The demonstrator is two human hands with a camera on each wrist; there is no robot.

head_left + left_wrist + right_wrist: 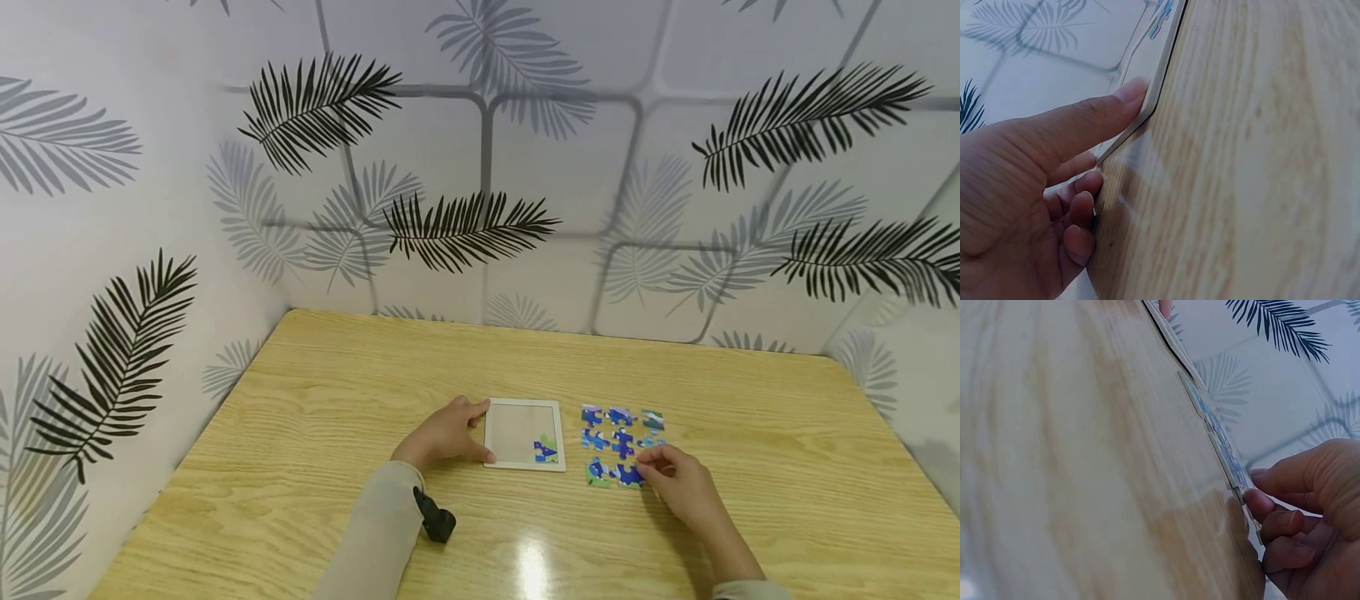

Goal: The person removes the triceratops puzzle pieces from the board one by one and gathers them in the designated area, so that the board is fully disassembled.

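Observation:
A square, light-framed puzzle tray point(523, 467) lies on the table, with a blue-and-green piece point(546, 450) in its near right corner. My left hand point(447, 433) grips the tray's left side, the thumb point(1129, 94) on the near corner and a finger at the far one. To the right, loose jigsaw pieces point(622, 442) lie in rough rows. At the near row, my right hand point(681, 483) pinches a dark blue jigsaw piece point(628, 476) by its right edge. Its thumb and index fingertip point(1259, 503) meet at that edge, the other fingers curled below.
The wood-grain table point(360, 375) runs back to a wall point(540, 183) printed with leaves. A small black device point(437, 518) is strapped at my left wrist. Light glares off the tabletop near its front.

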